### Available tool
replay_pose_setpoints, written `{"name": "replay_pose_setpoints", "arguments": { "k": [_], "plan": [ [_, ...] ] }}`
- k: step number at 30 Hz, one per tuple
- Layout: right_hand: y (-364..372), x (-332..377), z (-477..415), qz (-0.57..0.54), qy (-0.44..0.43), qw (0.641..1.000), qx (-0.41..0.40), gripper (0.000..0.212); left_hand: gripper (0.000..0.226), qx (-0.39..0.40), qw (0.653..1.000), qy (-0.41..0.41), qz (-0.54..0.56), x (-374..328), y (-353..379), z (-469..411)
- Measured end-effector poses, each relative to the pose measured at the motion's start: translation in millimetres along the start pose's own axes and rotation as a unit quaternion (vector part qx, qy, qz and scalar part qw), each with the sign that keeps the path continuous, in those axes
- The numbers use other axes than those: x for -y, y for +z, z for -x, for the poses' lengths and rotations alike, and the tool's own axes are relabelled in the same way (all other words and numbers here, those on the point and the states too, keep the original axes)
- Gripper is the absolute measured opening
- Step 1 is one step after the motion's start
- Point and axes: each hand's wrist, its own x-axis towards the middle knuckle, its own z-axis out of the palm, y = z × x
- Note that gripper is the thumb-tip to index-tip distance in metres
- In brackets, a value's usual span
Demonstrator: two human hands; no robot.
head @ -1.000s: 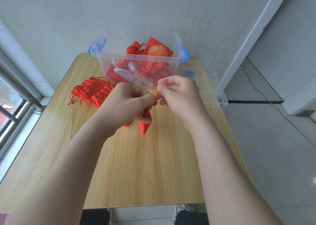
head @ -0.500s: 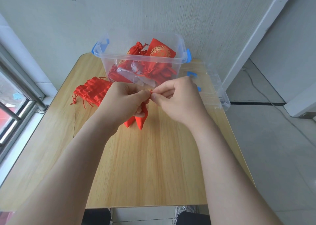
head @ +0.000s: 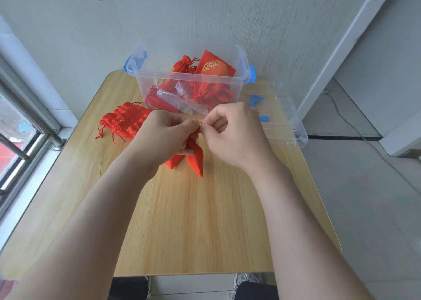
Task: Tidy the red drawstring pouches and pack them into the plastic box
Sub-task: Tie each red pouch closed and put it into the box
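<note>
The left hand (head: pixel 164 135) clenches the neck of a small red fabric drawstring pouch (head: pixel 196 163) over the middle of the pale wooden desk (head: pixel 205 220), with the pouch's body trailing toward the near edge. The right hand (head: pixel 234 135) pinches its red cord (head: pixel 200 123) at the neck. The clear plastic box (head: pixel 189 77) stands just beyond, at the far edge.

Bright, even daylight from the window (head: pixel 16 126) at left; soft shadows, wide-angle bending at edges.
</note>
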Motion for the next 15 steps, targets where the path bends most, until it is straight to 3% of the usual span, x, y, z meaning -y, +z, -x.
{"name": "replay_pose_setpoints", "arguments": {
  "k": [6, 10, 15],
  "plan": [
    [3.1, 4.3, 2.2, -0.022, -0.003, 1.0, 0.0, 0.008, 0.023, 0.02, 1.0, 0.018, 0.007, 1.0, -2.4, 1.7],
    [0.5, 1.9, 1.1, -0.043, 0.001, 0.999, 0.019, 0.024, 0.019, 0.0, 1.0, 0.013, 0.018, 0.3, -2.7, 2.4],
    [-1.1, 0.0, -0.4, -0.026, -0.014, 0.999, 0.012, 0.018, 0.013, -0.002, 0.999, -0.007, 0.041, -0.2, -4.4, 3.2]
  ]
}}
